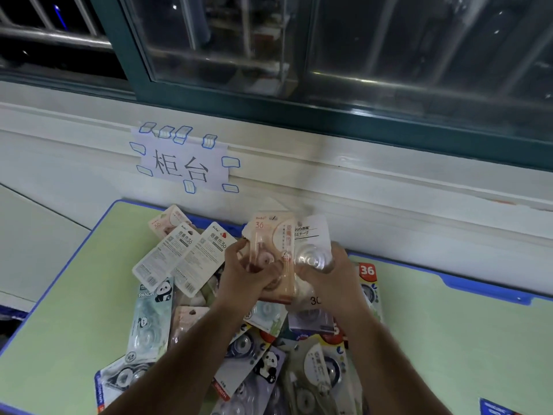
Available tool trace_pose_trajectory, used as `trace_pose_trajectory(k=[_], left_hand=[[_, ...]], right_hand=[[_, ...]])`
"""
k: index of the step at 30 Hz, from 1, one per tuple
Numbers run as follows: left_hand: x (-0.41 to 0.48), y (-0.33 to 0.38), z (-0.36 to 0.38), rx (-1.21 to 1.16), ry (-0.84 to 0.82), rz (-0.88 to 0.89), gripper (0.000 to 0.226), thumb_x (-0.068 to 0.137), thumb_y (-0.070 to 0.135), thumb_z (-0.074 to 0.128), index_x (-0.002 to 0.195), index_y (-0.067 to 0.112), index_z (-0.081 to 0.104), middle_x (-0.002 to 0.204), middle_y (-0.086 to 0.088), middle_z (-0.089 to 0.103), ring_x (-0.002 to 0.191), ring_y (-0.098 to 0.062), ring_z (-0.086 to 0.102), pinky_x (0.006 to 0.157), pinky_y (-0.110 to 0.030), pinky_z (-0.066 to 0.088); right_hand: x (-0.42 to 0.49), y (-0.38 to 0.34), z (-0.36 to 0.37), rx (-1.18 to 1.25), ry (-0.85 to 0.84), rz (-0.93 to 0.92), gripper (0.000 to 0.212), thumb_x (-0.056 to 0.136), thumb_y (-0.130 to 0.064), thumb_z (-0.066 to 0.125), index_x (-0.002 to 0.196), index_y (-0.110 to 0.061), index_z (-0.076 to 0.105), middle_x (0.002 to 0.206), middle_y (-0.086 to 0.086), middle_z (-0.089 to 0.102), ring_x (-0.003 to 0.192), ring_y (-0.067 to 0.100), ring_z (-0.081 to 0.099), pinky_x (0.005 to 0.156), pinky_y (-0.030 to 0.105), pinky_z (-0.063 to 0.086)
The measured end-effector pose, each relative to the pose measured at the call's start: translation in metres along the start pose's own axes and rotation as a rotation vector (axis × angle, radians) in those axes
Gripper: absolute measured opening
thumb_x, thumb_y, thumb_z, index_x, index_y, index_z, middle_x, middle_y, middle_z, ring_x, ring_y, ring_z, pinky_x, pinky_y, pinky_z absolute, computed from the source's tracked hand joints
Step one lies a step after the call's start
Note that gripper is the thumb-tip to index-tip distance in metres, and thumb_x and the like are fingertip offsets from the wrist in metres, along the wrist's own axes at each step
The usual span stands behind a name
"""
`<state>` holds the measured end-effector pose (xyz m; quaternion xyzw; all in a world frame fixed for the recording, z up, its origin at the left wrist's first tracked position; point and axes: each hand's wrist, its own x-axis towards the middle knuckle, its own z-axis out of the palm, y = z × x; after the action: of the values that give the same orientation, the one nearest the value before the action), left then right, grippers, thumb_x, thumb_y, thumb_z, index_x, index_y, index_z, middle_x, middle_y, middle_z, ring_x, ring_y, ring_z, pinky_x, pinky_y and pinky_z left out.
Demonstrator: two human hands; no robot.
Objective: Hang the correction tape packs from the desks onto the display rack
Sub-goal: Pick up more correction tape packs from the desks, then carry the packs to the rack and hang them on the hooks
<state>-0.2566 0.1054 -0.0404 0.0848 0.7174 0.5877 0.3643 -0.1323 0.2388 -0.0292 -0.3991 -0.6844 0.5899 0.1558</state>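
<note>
Two green tables [74, 280] with blue edges stand side by side below a dark window [329, 55] on my feed. A heap of correction tape packs [191, 259] lies where the tables meet, reaching from the far edge to the near edge. I judge the job barely begun: the heap is large and no display rack is in view. The left hand [245, 274] has its fingers [236, 250] curled round a peach pack [269, 235]. The right hand [332, 277] grips a clear pack [312, 235]. Both packs are held just above the heap, near the far edge. A taped paper sign [179, 169] on the wall reads 柜台. The peach pack shows 36, and a pale pack [152, 295] in the heap says PANDA.
</note>
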Motion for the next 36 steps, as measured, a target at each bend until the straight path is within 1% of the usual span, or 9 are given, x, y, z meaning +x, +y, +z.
trace_pose_trajectory(k=[5,9,11,13,16,19,22,28,36], left_hand=[[-0.015,0.024,-0.004,-0.209,-0.252,-0.045,0.048,0.075,0.021,0.077,0.117,0.001,0.064,0.105,-0.022,0.073,0.088,-0.034,0.074,0.075,-0.049,0.063],[-0.036,0.039,0.001,-0.392,-0.373,-0.114,0.031,0.079,0.007,0.07,0.109,0.006,0.07,0.099,-0.015,0.077,0.085,-0.03,0.076,0.072,-0.053,0.062],[-0.049,0.042,0.002,-0.382,-0.448,-0.155,0.031,0.084,0.004,0.07,0.114,0.011,0.07,0.108,-0.011,0.076,0.091,-0.026,0.075,0.079,-0.042,0.063],[-0.06,0.046,0.002,-0.449,-0.479,-0.272,0.042,0.085,0.005,0.077,0.123,0.021,0.067,0.124,-0.001,0.067,0.099,-0.009,0.067,0.089,-0.016,0.053],[-0.081,0.036,0.002,-0.326,-0.594,-0.128,0.039,0.08,0.006,0.074,0.118,0.009,0.071,0.116,-0.018,0.074,0.089,-0.023,0.075,0.081,-0.038,0.059],[-0.106,0.023,0.011,-0.229,-0.717,-0.099,0.054,0.072,0.01,0.078,0.125,0.005,0.068,0.113,-0.022,0.075,0.089,-0.031,0.075,0.073,-0.041,0.061],[-0.139,0.001,0.021,-0.246,-0.8,-0.117,0.062,0.072,0.017,0.074,0.131,0.001,0.063,0.121,-0.026,0.071,0.1,-0.036,0.073,0.075,-0.041,0.062],[-0.238,-0.031,0.051,-0.155,-1.12,-0.07,0.047,0.069,0.005,0.072,0.116,0.006,0.071,0.109,-0.022,0.075,0.093,-0.034,0.074,0.076,-0.039,0.062],[-0.374,-0.066,0.083,0.044,-1.478,-0.013,0.048,0.074,0.005,0.071,0.121,0.014,0.069,0.115,-0.017,0.075,0.106,-0.035,0.073,0.083,-0.043,0.059]], right_hand=[[-0.022,-0.02,-0.013,0.214,-0.041,0.021,0.037,0.08,-0.007,0.084,0.11,-0.019,0.066,0.095,0.002,0.079,0.083,0.019,0.076,0.067,0.029,0.06],[-0.048,-0.024,-0.012,0.272,0.019,0.013,0.033,0.08,-0.012,0.085,0.108,-0.022,0.07,0.101,0.007,0.079,0.096,0.033,0.075,0.089,0.052,0.06],[-0.064,-0.023,-0.013,0.271,0.059,-0.012,0.034,0.079,-0.024,0.082,0.11,-0.028,0.069,0.107,0.005,0.078,0.101,0.032,0.074,0.094,0.058,0.057],[-0.086,-0.025,-0.015,0.307,0.112,-0.021,0.036,0.081,-0.024,0.078,0.115,-0.027,0.068,0.111,0.004,0.077,0.105,0.031,0.073,0.097,0.058,0.056],[-0.124,-0.023,-0.01,0.41,0.198,-0.021,0.029,0.088,-0.01,0.072,0.114,-0.019,0.068,0.114,0.012,0.076,0.104,0.037,0.073,0.091,0.057,0.058],[-0.171,-0.015,0.002,0.431,0.32,0.005,0.027,0.084,-0.019,0.071,0.11,-0.02,0.067,0.113,0.012,0.076,0.102,0.035,0.074,0.091,0.055,0.059],[-0.23,-0.005,0.003,0.387,0.534,0.042,0.018,0.094,-0.016,0.057,0.108,-0.02,0.067,0.101,0.009,0.076,0.085,0.016,0.073,0.072,0.028,0.059],[-0.346,0.012,0.001,0.37,0.826,0.019,0.05,0.083,-0.053,0.065,0.12,-0.022,0.056,0.111,-0.008,0.075,0.11,0.013,0.07,0.103,0.049,0.052],[-0.497,0.041,-0.008,0.278,1.174,0.086,0.042,0.102,-0.051,0.052,0.139,-0.033,0.049,0.125,-0.02,0.064,0.12,-0.003,0.06,0.108,0.03,0.047]])
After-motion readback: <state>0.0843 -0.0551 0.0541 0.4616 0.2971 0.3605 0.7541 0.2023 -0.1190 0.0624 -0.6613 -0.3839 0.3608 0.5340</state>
